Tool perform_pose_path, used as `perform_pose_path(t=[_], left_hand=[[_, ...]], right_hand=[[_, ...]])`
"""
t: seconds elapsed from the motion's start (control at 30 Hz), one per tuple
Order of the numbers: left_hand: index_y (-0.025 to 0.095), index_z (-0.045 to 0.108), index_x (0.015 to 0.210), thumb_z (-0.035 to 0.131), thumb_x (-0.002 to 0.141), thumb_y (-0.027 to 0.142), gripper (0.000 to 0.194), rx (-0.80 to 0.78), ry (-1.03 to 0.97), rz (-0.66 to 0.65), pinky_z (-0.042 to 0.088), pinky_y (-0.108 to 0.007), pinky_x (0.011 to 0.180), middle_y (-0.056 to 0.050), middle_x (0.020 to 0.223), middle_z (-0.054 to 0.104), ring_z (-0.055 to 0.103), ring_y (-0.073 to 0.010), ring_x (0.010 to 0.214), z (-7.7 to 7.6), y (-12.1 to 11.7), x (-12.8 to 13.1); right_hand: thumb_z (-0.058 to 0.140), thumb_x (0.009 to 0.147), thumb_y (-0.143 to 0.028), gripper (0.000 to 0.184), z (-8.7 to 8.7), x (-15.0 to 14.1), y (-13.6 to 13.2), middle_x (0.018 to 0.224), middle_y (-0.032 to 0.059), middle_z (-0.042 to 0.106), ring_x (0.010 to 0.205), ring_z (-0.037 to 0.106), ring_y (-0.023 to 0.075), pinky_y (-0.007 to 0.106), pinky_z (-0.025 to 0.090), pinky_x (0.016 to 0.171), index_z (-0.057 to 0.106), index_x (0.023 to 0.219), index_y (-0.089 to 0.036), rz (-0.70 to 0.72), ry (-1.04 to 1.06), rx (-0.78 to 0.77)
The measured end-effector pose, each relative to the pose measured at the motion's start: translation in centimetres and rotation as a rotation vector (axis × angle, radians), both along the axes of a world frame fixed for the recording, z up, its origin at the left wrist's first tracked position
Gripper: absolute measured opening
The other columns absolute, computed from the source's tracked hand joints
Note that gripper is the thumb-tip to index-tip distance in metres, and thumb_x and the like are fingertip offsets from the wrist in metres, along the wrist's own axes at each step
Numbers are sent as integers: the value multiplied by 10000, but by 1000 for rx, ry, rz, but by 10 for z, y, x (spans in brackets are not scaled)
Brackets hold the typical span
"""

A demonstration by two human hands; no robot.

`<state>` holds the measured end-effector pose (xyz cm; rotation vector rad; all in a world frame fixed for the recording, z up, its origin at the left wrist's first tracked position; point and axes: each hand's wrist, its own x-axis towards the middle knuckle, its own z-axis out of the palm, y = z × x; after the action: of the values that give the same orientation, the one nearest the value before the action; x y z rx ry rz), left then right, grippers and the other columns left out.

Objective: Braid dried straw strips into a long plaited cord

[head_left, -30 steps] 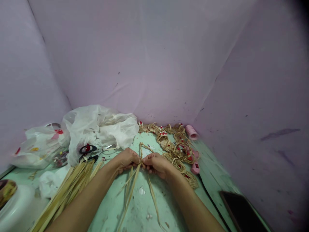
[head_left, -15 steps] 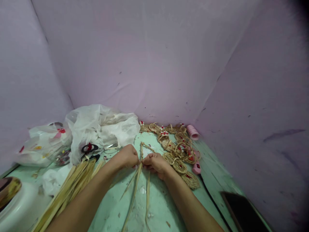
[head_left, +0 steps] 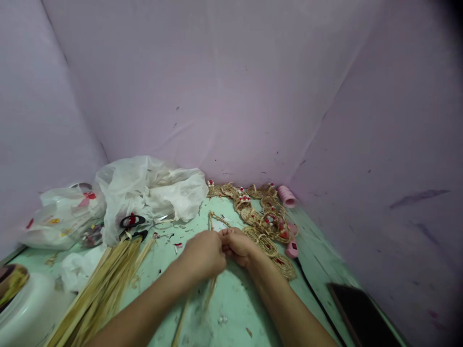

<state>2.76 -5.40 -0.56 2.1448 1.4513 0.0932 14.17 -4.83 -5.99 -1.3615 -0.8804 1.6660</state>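
Note:
My left hand (head_left: 205, 252) and my right hand (head_left: 237, 246) meet over the pale green table (head_left: 235, 303), both closed on thin straw strands (head_left: 211, 222). The left hand has crossed right and covers part of the right hand's fingers. A braided end of the strands sticks up past the hands toward the wall. Loose strand ends (head_left: 183, 318) trail down toward me beneath the left wrist, partly blurred.
A bundle of straw strips (head_left: 103, 289) lies at the left. Black-and-red scissors (head_left: 132, 221) rest against white plastic bags (head_left: 152, 190). Woven straw ornaments with red beads (head_left: 265, 224) and a pink thread spool (head_left: 286, 196) sit at the back right. A dark phone (head_left: 361, 315) lies front right.
My left hand has slid right over the strands and now overlaps the right hand. The trailing strand ends have drawn together beneath it.

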Motion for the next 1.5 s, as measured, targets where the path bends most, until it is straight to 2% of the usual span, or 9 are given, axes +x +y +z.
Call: perform_pose_path(t=[0.1, 0.2, 0.3, 0.4, 0.67, 0.8, 1.0, 1.27, 1.5], left_hand=[[120, 598, 616, 457, 631, 223, 174, -15, -136, 168, 288, -214, 434, -43, 524, 560, 489, -120, 449, 5, 22, -13], [121, 590, 688, 463, 619, 199, 163, -323, -357, 313, 244, -202, 364, 7, 457, 513, 382, -78, 326, 1, 33, -17], [109, 569, 631, 498, 590, 198, 121, -586, -515, 264, 208, -191, 328, 17, 408, 474, 330, -61, 303, -13, 33, -14], [106, 556, 592, 514, 539, 160, 86, -674, -561, 225, 221, -178, 321, 9, 426, 496, 351, -54, 315, -26, 33, -11], [131, 524, 493, 484, 563, 179, 93, -469, -251, 139, 194, -192, 303, 33, 310, 408, 272, -58, 248, -21, 38, -23], [112, 551, 538, 494, 557, 169, 83, -529, -324, 175, 216, -183, 315, -1, 451, 533, 327, -46, 291, -19, 36, -20], [123, 493, 464, 475, 558, 174, 109, -595, -417, 300, 171, -172, 310, 47, 332, 374, 279, -37, 275, -24, 36, -16], [149, 421, 388, 461, 512, 130, 131, -457, -451, 229, 107, -195, 303, 64, 268, 267, 210, -45, 253, -34, 35, -14], [148, 391, 357, 435, 518, 133, 168, -512, -475, 337, 112, -192, 298, 47, 277, 311, 220, -41, 243, -24, 29, -8]], right_hand=[[512, 549, -108, 64, -1, 3, 0, 364, -54, 412, 307, 246, 15, 178, 139, 339, 501, 486, -110, 54, 14, 42], [544, 565, -136, 72, 0, 5, 0, 388, -43, 445, 315, 261, 16, 179, 146, 343, 526, 505, -101, 61, 14, 48], [544, 548, -109, 34, 0, 4, 1, 393, -40, 469, 316, 280, 19, 178, 148, 347, 530, 518, -104, 64, 45, 51], [528, 530, -79, 32, 1, 3, 0, 383, -33, 484, 324, 337, 36, 178, 164, 354, 533, 530, -110, 59, 32, 44], [510, 568, -88, 117, 8, -1, -3, 327, -56, 414, 306, 266, 34, 191, 171, 342, 533, 456, -114, 84, -200, 117], [511, 568, -100, 85, 6, -1, -3, 393, -44, 484, 325, 293, 35, 186, 191, 343, 545, 492, -118, 77, -210, 130], [492, 563, -111, 79, 1, 2, 0, 448, -30, 529, 352, 317, 37, 176, 234, 365, 566, 538, -122, 131, -296, 181], [539, 574, -185, 136, 9, 5, -3, 570, 43, 623, 502, 477, 104, 201, 293, 456, 658, 623, -139, 185, -909, 332], [569, 584, -239, 144, 29, -11, -16, 611, 111, 646, 520, 505, 152, 254, 238, 469, 690, 605, -164, 147, -1205, 285]])
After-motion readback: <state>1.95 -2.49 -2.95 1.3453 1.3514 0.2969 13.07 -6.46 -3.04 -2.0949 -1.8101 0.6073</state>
